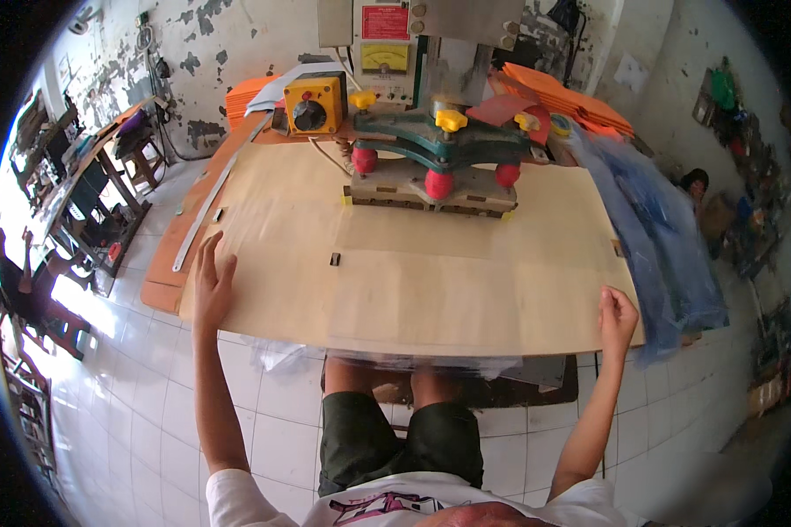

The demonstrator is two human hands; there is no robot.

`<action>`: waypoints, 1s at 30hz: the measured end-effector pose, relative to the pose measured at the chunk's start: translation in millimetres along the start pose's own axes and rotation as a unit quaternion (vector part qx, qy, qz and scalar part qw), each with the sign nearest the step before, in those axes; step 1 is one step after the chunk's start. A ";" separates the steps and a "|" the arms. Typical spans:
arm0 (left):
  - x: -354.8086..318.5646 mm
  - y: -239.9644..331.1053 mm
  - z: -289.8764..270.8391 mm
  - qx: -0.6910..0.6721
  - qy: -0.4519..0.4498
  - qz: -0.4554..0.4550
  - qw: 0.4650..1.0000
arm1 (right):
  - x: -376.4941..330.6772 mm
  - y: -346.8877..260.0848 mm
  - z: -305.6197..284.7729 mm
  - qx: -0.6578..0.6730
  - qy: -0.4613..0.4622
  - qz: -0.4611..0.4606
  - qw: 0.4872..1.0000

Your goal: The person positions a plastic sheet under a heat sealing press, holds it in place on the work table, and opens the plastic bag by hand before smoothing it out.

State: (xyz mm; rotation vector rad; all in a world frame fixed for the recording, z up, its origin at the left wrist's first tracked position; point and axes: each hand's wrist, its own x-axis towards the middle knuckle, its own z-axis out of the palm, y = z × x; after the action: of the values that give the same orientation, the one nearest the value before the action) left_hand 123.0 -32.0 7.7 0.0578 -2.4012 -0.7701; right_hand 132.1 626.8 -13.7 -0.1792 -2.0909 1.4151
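Observation:
My left hand (213,283) is at the left part of a pale wooden board (272,211), fingers stretched out and holding nothing. By the board's right front edge, my right hand (618,318) is closed with curled fingers; whatever may be in it is hidden. Between the hands, a clear plastic sheet (422,303) lies on the board and reaches its front edge. Beyond it, a press head (439,145) with a green bracket, yellow knobs and red balls stands over the board. A metal bar (431,191) forms its lower part.
A yellow control box (315,104) with a black dial sits back left. A steel ruler (204,215) lies along the left edge. Bluish plastic sheets (659,237) drape over the right side. Orange stacks (571,97) lie behind. Another person (694,184) is at far right.

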 end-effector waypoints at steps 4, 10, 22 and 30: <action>-0.5 1.0 -0.3 -0.026 0.005 -0.013 1.000 | -3.8 -11.9 5.4 0.026 0.031 0.012 0.999; 0.3 6.5 0.9 -0.016 0.000 -0.013 1.000 | -2.1 -9.7 2.2 0.030 0.022 0.015 0.999; 1.7 -2.6 3.6 0.001 0.006 0.018 1.000 | -2.8 -16.3 5.3 0.038 -0.003 0.011 0.999; 0.2 -7.6 4.2 -0.028 0.001 0.012 1.000 | -0.7 -7.3 3.0 0.045 0.020 0.039 0.998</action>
State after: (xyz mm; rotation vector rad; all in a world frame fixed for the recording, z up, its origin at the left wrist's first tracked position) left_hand 119.5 -36.2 0.9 0.0067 -2.3714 -0.8259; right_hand 132.6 621.0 -8.3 -0.2532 -2.0020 1.5351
